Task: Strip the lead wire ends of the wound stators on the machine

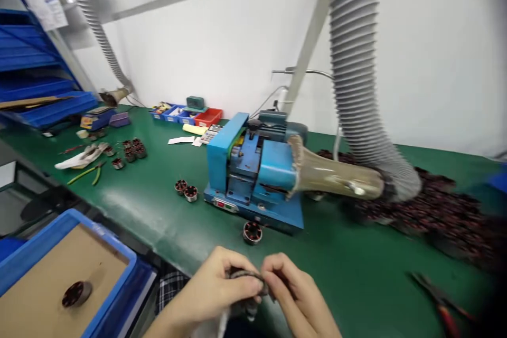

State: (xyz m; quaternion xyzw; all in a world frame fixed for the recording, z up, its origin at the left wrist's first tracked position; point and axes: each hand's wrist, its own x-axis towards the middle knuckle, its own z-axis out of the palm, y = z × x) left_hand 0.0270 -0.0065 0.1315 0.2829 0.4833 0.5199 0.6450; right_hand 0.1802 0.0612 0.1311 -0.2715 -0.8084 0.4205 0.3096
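My left hand (222, 288) is closed round a dark grey round part (247, 276), low in the middle of the view above the bench's front edge. Its thumb lies across the part, and the fingers hide much of it. My right hand (291, 293) is pinched at the part's right edge; what lies between those fingertips is too small and blurred to tell. Just beyond my hands, a motor part (252, 233) with dark red segments inside a silver ring stands on the green bench (170, 222). Two similar motor parts (186, 190) sit farther left.
A blue machine (253, 169) stands ahead, its tan nozzle (336, 174) joined to a grey hose (356, 63). Many motor parts (435, 211) are heaped right, near red-handled pliers (446, 306). A blue tray (130, 259) holds one motor part (76, 294). Green-handled pliers (85, 173) lie left.
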